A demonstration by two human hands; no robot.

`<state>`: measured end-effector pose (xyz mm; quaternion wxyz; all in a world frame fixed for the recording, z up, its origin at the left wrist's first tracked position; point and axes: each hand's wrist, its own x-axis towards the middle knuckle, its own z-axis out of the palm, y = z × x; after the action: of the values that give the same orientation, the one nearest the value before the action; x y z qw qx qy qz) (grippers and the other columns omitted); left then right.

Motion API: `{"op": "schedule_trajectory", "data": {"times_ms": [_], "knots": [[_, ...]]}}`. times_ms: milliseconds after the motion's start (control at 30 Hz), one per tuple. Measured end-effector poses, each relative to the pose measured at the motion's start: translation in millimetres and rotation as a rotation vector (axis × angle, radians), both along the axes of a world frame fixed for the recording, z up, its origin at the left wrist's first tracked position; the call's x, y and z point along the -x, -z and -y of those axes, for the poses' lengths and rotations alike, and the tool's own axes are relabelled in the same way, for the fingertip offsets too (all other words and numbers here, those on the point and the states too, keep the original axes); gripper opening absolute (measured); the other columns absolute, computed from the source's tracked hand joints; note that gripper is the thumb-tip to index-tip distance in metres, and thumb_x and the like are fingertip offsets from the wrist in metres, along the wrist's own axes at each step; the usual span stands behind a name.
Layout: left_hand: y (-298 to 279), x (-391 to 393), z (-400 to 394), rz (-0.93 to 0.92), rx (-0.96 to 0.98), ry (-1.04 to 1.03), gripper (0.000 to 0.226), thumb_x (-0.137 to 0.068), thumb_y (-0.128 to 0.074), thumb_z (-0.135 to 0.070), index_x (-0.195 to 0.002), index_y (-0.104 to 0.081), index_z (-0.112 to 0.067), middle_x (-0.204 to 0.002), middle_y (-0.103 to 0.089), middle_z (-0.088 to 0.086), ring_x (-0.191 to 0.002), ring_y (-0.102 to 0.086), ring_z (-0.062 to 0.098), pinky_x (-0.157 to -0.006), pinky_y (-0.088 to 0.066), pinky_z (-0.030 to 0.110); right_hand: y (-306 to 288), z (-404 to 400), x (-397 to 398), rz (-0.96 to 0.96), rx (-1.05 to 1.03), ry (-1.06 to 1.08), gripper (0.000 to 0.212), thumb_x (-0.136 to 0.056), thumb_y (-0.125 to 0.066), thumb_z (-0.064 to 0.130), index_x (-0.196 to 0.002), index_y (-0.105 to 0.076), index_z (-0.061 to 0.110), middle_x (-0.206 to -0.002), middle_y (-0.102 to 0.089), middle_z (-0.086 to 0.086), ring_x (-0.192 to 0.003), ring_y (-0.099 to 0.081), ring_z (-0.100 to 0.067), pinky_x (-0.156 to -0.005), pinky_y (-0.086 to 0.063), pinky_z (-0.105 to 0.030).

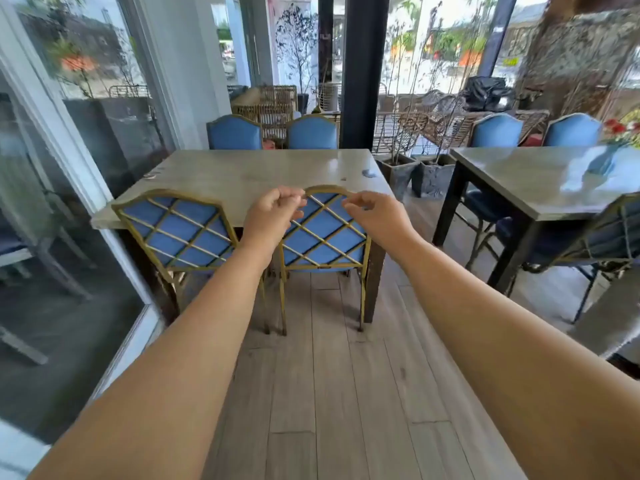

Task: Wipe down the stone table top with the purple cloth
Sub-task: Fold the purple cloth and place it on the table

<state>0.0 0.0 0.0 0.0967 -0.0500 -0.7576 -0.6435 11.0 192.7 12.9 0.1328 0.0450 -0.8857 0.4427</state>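
Forearms: both bare, reaching from 6 o'clock toward the middle of the frame, above grey plank flooring (332, 393).
Left hand (273, 216): fingers curled loosely inward, thumb near fingertips, holding nothing visible; seen over the gap between two chair backs.
Right hand (379, 218): fingers bent and slightly parted, thumb and forefinger close together, nothing in its grasp; just beside the top rail of the right-hand chair.
Near chairs: blue lattice-backed chair (175, 230) at 9 o'clock of the hands, its twin (323, 237) directly behind them, both pushed against the table's near edge.
Stone table top (249, 174): grey, at 12 o'clock of the hands, with small marks near its right edge.
Far chairs: two blue padded backs (234, 133) along the far side.
Second table (540, 178): at 3 o'clock, well apart.
Purple cloth: cannot tell where; none seen in either hand or on the table.
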Motion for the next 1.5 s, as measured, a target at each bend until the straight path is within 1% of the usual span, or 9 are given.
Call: {"op": "schedule_trajectory", "data": {"times_ms": [167,333,500,667,867,1100,1200,1333,1500], "knots": [[37,49,-50,0.077,-0.108,-0.038,0.015,-0.098,-0.051,-0.02,-0.1,-0.066,-0.02,-0.099,-0.072,-0.002,-0.08,-0.068,0.008,-0.073,-0.049,0.025,35,-49,56,0.078,-0.007,0.006,0.02,-0.091,-0.058,0.033,-0.103,-0.071,0.024,-0.083,-0.063,0.009,-0.071,-0.055,-0.009,-0.061,-0.04,-0.023],[60,96,-103,0.146,-0.152,-0.035,0.016,-0.099,-0.05,-0.021,-0.102,-0.066,-0.021,-0.103,-0.072,0.0,-0.088,-0.069,0.014,-0.079,-0.052,0.029,57,-107,119,0.11,-0.019,-0.028,0.02,-0.091,-0.059,0.031,-0.104,-0.072,0.023,-0.09,-0.062,0.011,-0.072,-0.052,-0.003,-0.054,-0.036,-0.01],[76,134,-147,0.169,-0.158,-0.029,0.015,-0.1,-0.049,-0.02,-0.102,-0.064,-0.02,-0.099,-0.071,-0.003,-0.085,-0.068,0.01,-0.081,-0.048,0.028,76,-152,171,0.176,0.022,-0.025,0.017,-0.089,-0.06,0.027,-0.1,-0.073,0.026,-0.098,-0.07,0.006,-0.09,-0.061,-0.01,-0.078,-0.047,-0.027],[92,177,-185,0.196,-0.134,-0.038,0.017,-0.099,-0.05,-0.021,-0.096,-0.067,-0.027,-0.096,-0.072,-0.005,-0.088,-0.07,0.013,-0.083,-0.049,0.033,96,-182,216,0.231,0.118,-0.031,0.015,-0.09,-0.059,0.025,-0.096,-0.072,0.029,-0.095,-0.071,0.006,-0.092,-0.064,-0.013,-0.081,-0.049,-0.028],[96,254,-223,0.198,-0.118,-0.023,0.018,-0.099,-0.05,-0.02,-0.102,-0.067,-0.022,-0.104,-0.072,0.001,-0.093,-0.07,0.016,-0.086,-0.051,0.032,109,-220,290,0.255,0.135,-0.011,0.016,-0.092,-0.057,0.026,-0.094,-0.073,0.031,-0.089,-0.071,0.009,-0.078,-0.061,-0.01,-0.064,-0.044,-0.021],[101,386,-257,0.21,-0.14,-0.018,0.021,-0.099,-0.049,-0.017,-0.094,-0.067,-0.026,-0.094,-0.073,-0.005,-0.084,-0.069,0.012,-0.082,-0.051,0.032,120,-256,417,0.308,0.107,0.004,0.019,-0.092,-0.055,0.022,-0.099,-0.073,0.027,-0.072,-0.063,0.012,-0.058,-0.047,-0.003,-0.055,-0.036,-0.02],[106,435,-270,0.247,-0.155,-0.031,0.021,-0.099,-0.048,-0.015,-0.094,-0.067,-0.024,-0.09,-0.072,-0.007,-0.077,-0.068,0.007,-0.074,-0.049,0.025,126,-267,467,0.338,0.097,0.017,0.019,-0.092,-0.056,0.021,-0.099,-0.073,0.025,-0.072,-0.063,0.011,-0.062,-0.052,-0.007,-0.057,-0.039,-0.022],[119,494,-287,0.291,-0.132,-0.053,0.023,-0.098,-0.049,-0.012,-0.09,-0.066,-0.025,-0.089,-0.071,-0.005,-0.075,-0.067,0.01,-0.064,-0.045,0.019,141,-277,518,0.371,0.094,0.021,0.018,-0.09,-0.058,0.02,-0.097,-0.073,0.026,-0.093,-0.072,0.003,-0.087,-0.063,-0.015,-0.075,-0.047,-0.027],[149,553,-314,0.374,-0.085,-0.104,0.023,-0.094,-0.054,-0.012,-0.081,-0.064,-0.027,-0.088,-0.071,-0.002,-0.075,-0.066,0.013,-0.064,-0.045,0.023,161,-293,566,0.418,0.026,-0.004,0.018,-0.09,-0.057,0.021,-0.1,-0.073,0.023,-0.081,-0.066,0.006,-0.063,-0.052,-0.004,-0.057,-0.039,-0.018]]}}
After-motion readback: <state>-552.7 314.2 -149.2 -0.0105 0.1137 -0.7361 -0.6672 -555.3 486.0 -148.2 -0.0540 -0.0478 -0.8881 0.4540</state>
